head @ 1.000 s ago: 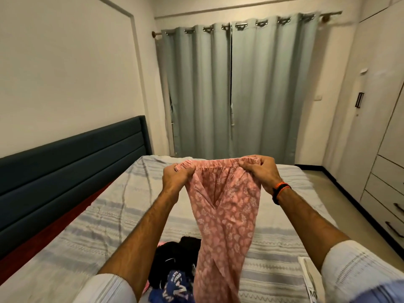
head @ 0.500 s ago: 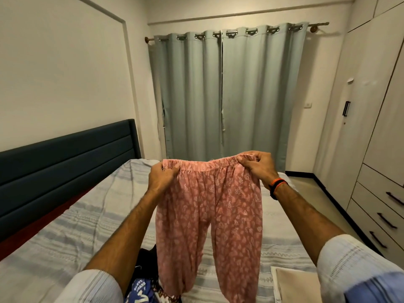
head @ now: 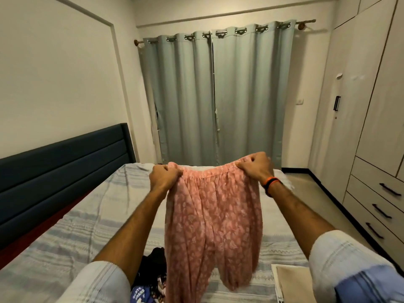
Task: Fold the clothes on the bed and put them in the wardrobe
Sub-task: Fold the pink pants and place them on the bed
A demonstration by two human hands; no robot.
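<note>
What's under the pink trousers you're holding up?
Below the pink trousers lies the striped bedsheet, with a dark clothes pile beside. Whatever lies directly behind the fabric is covered.

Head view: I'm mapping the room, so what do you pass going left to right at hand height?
Dark blue padded headboard → left hand → pink patterned trousers → right hand → orange and black wristband → pale wooden wardrobe.

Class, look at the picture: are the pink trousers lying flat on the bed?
No: the left hand and the right hand grip the pink trousers at the waistband, and they hang in the air above the bed.
</note>
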